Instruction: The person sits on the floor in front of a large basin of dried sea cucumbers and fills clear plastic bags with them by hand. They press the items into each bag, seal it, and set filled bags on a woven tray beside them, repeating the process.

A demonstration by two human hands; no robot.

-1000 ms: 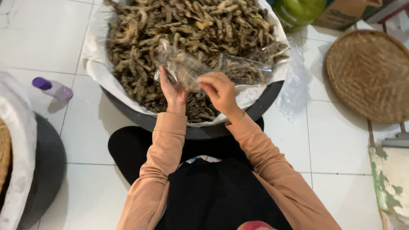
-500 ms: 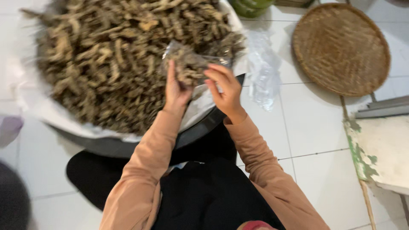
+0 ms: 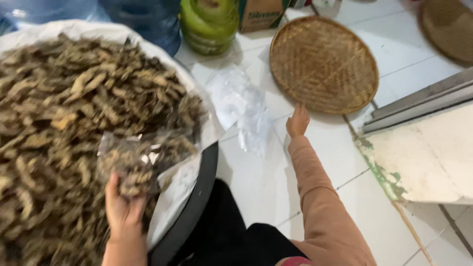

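Head view: we saw left hand [image 3: 123, 209] pinching clear bag [image 3: 135, 162] of dried brown pieces, bag above grip, over heaped basin [image 3: 199, 197]. Right hand [image 3: 297, 120] spread, fingertips near woven tray [image 3: 322, 64] on floor; crumpled clear plastic [image 3: 241, 106] beside it.

White floor tiles [image 3: 261, 192] are carrying everything around me. A big dark basin [image 3: 197, 197] lined with white sheeting is sitting on them at my left. A round woven tray [image 3: 323, 64] is lying flat ahead, and crumpled clear plastic bags [image 3: 241, 106] are lying between it and the basin. A green container [image 3: 209, 24], a cardboard box [image 3: 258, 14] and a blue water jug [image 3: 148, 22] are standing farther back.
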